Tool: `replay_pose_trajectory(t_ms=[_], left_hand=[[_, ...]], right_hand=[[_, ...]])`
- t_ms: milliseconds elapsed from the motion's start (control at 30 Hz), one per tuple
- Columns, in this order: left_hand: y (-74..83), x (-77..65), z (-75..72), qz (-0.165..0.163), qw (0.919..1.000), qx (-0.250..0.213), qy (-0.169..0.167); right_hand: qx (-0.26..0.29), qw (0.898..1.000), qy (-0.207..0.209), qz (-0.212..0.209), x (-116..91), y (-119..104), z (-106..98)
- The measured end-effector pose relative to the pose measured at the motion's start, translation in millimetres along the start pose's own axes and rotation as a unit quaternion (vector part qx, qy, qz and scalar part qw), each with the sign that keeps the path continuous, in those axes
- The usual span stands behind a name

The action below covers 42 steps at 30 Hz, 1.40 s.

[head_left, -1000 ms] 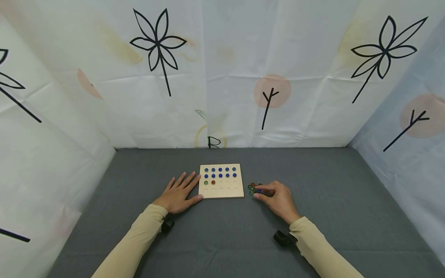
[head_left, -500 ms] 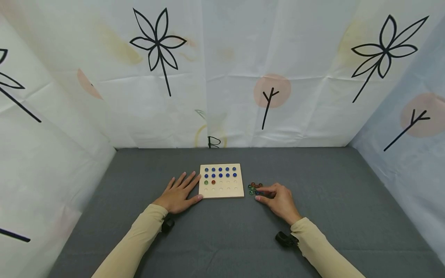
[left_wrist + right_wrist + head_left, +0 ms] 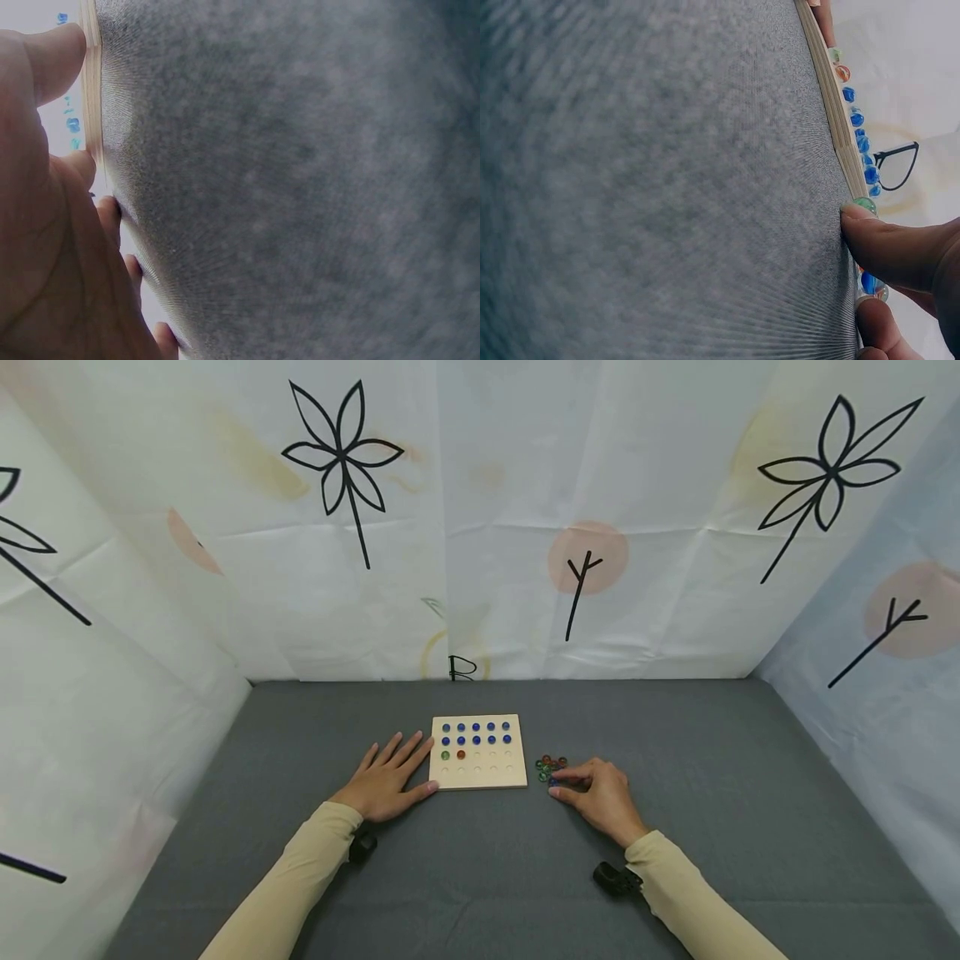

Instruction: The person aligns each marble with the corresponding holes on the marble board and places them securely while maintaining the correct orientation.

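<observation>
twelve marbles (image 3: 476, 740) sit in the wooden board (image 3: 485, 762) on the gray cloth (image 3: 487, 885); eight holes (image 3: 477, 769) are bare. the left hand (image 3: 386, 787) lies spread against the board; by the loose marbles (image 3: 547, 767), the right hand (image 3: 604, 797) has a blue marble (image 3: 552, 782) between thumb and finger, but i can't tell if it's pinched.
</observation>
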<state>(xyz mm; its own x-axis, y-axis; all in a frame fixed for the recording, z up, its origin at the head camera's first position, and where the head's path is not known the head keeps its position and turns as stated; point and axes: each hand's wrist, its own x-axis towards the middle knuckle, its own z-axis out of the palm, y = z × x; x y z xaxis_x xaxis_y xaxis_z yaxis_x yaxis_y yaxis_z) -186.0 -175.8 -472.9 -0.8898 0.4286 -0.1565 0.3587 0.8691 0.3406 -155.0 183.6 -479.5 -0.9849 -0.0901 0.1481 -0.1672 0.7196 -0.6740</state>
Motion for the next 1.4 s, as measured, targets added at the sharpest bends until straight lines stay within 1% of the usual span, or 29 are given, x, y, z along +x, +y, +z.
replay_pose_trajectory(t_ms=[233, 500, 667, 867, 1100, 1200, 1300, 1400], left_hand=[[-14.2, 5.9, 14.8, 0.005, 0.9998, -0.001, 0.018], [-12.4, 5.3, 13.1, 0.004, 0.9998, -0.005, 0.019], [-9.3, 4.2, 10.4, 0.001, 0.9999, -0.002, 0.012], [-1.6, 0.7, 2.1, -0.001, 1.0000, 0.000, 0.003], [2.0, -1.1, -1.8, -0.008, 1.0000, 0.002, -0.004], [1.0, 0.1, -0.9, -0.006, 1.0000, -0.003, -0.004], [-2.7, 2.1, 3.5, -0.008, 1.0000, -0.002, -0.003], [-7.4, 4.1, 9.0, -0.004, 1.0000, -0.003, 0.006]], right_hand=[[-0.003, 1.000, -0.002, -0.001, -0.4, -0.3, 0.3], [-0.003, 1.000, -0.004, -0.004, -0.2, -0.8, -1.5], [-0.004, 1.000, -0.002, -0.003, -0.7, -3.2, -3.8], [0.003, 1.000, 0.002, -0.004, 0.2, -10.3, -6.9], [0.013, 1.000, 0.005, -0.025, 1.1, -21.8, -6.2], [0.015, 0.999, 0.009, -0.030, 2.6, -26.4, -3.6], [0.018, 0.999, 0.009, -0.029, 5.2, -31.2, -0.5], [0.024, 0.999, 0.010, -0.029, 8.2, -36.3, 2.4]])
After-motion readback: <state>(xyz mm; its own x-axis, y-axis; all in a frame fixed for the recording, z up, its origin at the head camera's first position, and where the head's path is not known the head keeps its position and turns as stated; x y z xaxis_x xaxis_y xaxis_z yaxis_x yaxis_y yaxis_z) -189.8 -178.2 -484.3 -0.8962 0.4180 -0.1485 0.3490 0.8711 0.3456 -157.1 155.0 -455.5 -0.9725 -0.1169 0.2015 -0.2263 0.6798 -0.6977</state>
